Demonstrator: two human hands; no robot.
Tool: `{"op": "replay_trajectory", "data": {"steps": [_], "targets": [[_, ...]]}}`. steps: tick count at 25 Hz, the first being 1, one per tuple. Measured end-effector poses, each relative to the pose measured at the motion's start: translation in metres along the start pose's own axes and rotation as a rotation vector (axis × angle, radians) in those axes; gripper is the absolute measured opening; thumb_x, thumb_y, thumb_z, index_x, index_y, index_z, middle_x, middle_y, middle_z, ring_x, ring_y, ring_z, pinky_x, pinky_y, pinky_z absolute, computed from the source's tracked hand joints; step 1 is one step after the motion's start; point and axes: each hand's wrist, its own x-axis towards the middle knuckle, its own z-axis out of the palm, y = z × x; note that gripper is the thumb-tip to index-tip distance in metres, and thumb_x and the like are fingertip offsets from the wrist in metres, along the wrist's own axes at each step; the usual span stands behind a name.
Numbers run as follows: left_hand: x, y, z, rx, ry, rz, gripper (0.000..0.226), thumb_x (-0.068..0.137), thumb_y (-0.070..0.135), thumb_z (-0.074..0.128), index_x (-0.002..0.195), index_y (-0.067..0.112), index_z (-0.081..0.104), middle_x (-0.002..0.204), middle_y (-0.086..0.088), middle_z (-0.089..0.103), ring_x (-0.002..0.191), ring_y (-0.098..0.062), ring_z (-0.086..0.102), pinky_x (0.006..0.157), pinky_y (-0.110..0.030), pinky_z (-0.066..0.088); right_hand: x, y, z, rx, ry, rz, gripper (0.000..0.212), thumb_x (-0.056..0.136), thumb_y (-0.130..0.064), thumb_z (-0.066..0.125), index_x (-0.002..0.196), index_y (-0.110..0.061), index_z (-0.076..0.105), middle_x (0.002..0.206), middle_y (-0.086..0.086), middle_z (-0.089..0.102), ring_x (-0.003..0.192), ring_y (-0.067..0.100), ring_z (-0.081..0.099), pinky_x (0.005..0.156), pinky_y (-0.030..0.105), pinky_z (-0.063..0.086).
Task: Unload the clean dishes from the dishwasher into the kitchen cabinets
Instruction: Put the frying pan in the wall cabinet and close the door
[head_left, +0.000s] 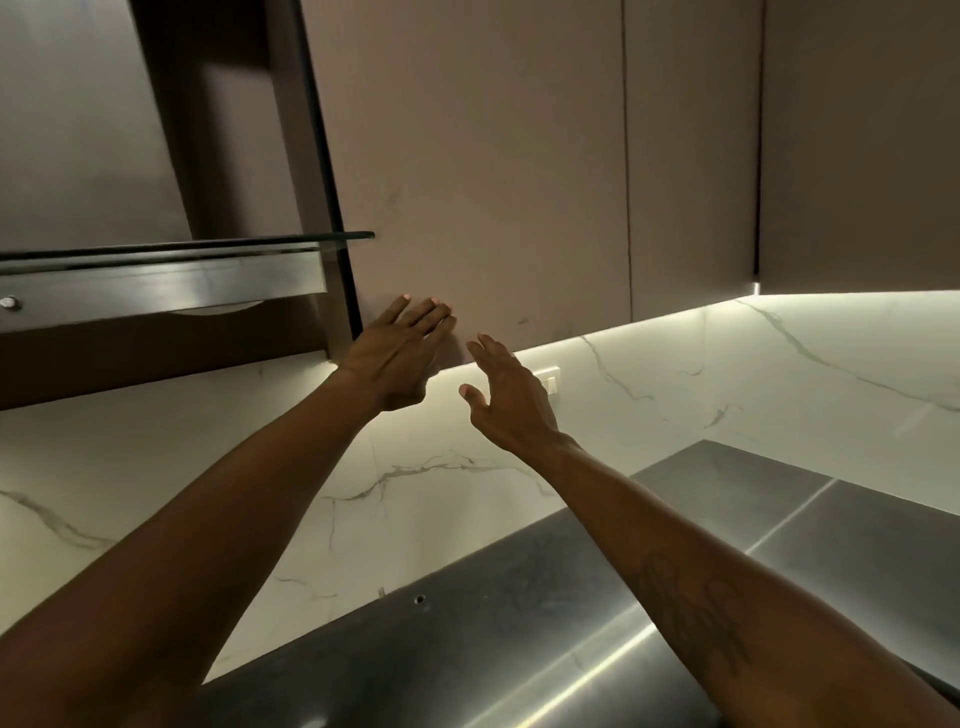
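Note:
Both my arms reach up toward a brown upper cabinet door (483, 171), which is closed. My left hand (397, 353) lies with straight fingers flat against the door's lower left corner. Just to its right, my right hand (506, 395) is held with fingers spread near the door's bottom edge; whether it touches the door cannot be told. Neither hand holds anything. No dishes and no dishwasher are in view.
A range hood (156, 280) with a glass ledge juts out at the left. More closed cabinet doors (857, 145) run to the right. A lit marble backsplash (779, 374) with a white wall socket (548, 378) sits below, above a steel countertop (519, 649).

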Motion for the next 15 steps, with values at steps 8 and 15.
{"op": "replay_trajectory", "data": {"steps": [8,15], "targets": [[-0.007,0.125,-0.035,-0.208,0.052,0.147,0.075,0.096,0.043,0.051,0.156,0.011,0.02,0.164,-0.009,0.019,0.152,-0.024,0.016,0.123,-0.044,0.013,-0.111,0.045,-0.082,-0.175,-0.095,0.176,0.075,0.093,-0.036,0.063,0.157,-0.018,0.027,0.165,0.0,0.022,0.152,0.017,0.021,0.124,0.039,0.019],[0.009,0.27,-0.077,-0.4,0.08,0.316,0.079,0.096,0.051,0.051,0.158,0.016,0.018,0.165,-0.006,0.015,0.152,-0.022,0.012,0.124,-0.042,0.009,-0.207,0.099,-0.192,-0.356,-0.113,0.352,0.082,0.09,-0.034,0.065,0.158,-0.018,0.023,0.166,0.002,0.017,0.153,0.017,0.014,0.125,0.039,0.014]]}}
